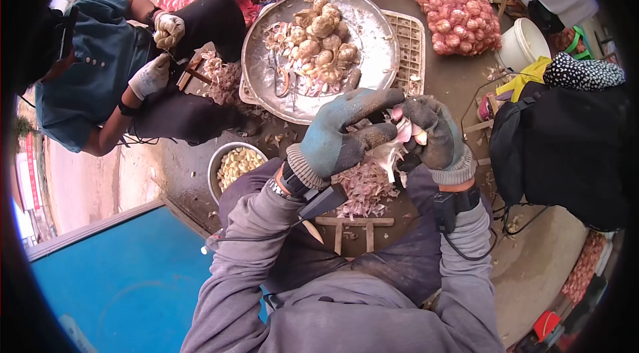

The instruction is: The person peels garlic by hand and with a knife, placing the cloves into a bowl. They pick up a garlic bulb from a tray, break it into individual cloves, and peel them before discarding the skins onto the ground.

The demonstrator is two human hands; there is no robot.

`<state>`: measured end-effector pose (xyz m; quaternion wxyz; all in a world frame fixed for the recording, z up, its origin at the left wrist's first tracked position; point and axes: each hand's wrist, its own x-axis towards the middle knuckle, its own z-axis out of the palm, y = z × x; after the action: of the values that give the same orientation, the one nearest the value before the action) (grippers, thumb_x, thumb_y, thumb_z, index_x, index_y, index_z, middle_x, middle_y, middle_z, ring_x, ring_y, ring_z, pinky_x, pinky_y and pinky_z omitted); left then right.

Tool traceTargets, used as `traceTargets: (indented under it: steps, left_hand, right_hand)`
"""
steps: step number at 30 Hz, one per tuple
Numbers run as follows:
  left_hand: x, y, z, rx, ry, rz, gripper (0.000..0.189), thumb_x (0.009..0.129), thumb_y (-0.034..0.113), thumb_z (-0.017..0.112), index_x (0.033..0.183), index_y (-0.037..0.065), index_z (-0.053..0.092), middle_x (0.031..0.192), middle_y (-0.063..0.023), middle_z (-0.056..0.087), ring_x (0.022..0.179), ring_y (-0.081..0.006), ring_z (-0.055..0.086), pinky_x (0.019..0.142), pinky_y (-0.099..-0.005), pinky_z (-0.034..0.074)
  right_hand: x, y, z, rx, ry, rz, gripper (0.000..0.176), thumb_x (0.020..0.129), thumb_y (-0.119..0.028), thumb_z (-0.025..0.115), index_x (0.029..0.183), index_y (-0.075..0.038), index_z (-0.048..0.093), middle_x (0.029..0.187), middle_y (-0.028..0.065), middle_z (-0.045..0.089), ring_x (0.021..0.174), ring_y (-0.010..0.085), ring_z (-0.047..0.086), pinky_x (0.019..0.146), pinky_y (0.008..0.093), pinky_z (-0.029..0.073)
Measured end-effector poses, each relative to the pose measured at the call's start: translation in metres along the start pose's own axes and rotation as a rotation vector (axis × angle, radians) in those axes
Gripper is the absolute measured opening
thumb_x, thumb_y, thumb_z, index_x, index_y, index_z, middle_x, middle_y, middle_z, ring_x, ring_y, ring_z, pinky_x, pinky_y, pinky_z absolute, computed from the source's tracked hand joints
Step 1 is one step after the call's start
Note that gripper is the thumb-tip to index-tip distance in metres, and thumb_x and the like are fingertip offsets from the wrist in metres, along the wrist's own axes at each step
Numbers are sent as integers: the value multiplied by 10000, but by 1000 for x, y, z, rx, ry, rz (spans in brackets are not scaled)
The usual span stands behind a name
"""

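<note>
My left hand [349, 132], in a blue-grey work glove dark with dirt, pinches one side of a partly broken-up garlic bulb [403, 132]. On the bulb's other side, my right hand [436, 132], in a similar dirty glove, has its fingers bent round it. Pinkish cloves show between the gloves, and pale skin hangs below. Just beyond my hands stands a wide round metal pan [379, 63] holding whole garlic bulbs [323, 37], loose cloves and a tool with curved orange-brown handles [283, 81]. Some fingertips are hidden behind the garlic.
A bowl of peeled cloves [238, 165] sits by my left knee. Garlic skins [366, 188] lie between my legs. A gloved co-worker [100, 67] sits at left. Red net sacks [452, 13], a white bucket [522, 43], a black bag [559, 147] and a blue panel [133, 280] surround me.
</note>
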<state>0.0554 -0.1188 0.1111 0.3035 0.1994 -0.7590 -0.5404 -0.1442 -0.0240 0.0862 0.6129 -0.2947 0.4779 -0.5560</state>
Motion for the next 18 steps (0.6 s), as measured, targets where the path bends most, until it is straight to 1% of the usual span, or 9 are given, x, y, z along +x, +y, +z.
traceTargets:
  steps: [4,7,9,11,12,13,15,16,18]
  left_hand:
    - [-2,-23,14,-111,120,72,343,873,-50,743,1210,-7,704,1083,-96,740,965,-155,687,883,-285,533]
    - [-8,-18,6,-111,114,-172,270,907,-34,709,1176,-14,719,1099,-94,740,985,-132,677,875,-279,538]
    - [-9,-26,-4,-92,144,-204,255,915,-39,684,1165,-12,722,1095,-82,739,956,-121,671,850,-269,539]
    - [-9,-41,-15,6,317,-218,272,916,-59,658,1175,-3,719,1076,-65,735,897,-101,654,791,-256,534]
    - [-10,-47,-23,-45,376,-328,277,926,-53,630,1182,7,719,1063,-53,734,852,-82,636,771,-248,527]
    - [-8,-55,-33,148,410,-265,285,927,-35,630,1192,18,720,1040,-48,742,815,-84,639,750,-244,523]
    - [-7,-53,-41,387,390,-517,277,937,-4,637,1201,24,718,1008,-41,743,777,-87,635,730,-241,520]
    - [-8,-58,-43,389,387,-516,277,937,-4,637,1201,24,718,1008,-41,743,777,-87,635,730,-241,520]
    - [-9,-68,-46,678,478,-298,272,947,18,641,1208,29,718,984,-43,742,754,-93,637,711,-238,515]
  right_hand:
    - [-7,-14,9,-136,-20,101,443,983,-416,649,1063,16,712,766,13,669,612,61,591,540,208,467]
    - [-3,-6,19,-231,25,-30,435,984,-419,652,990,12,714,756,13,668,564,67,571,497,205,436]
    - [-1,-3,10,-195,-122,142,453,962,-442,691,969,11,708,764,17,667,583,71,584,511,204,446]
    - [1,5,13,-186,-121,194,430,953,-416,716,970,13,707,773,23,668,590,75,593,507,211,458]
    - [0,8,14,-189,-112,252,409,943,-391,742,970,16,706,782,29,670,596,79,601,503,219,470]
    - [-1,12,16,-193,-103,313,391,933,-365,768,970,19,706,790,35,671,603,84,610,499,226,482]
    - [0,16,22,-160,-129,270,339,945,-296,764,988,35,702,822,38,676,624,87,619,506,245,510]
    - [1,16,26,-205,-139,277,342,949,-295,759,985,40,702,833,37,675,637,88,621,515,248,518]
    - [2,23,23,-261,-205,220,356,961,-302,739,976,52,701,821,28,668,673,97,634,553,273,538]
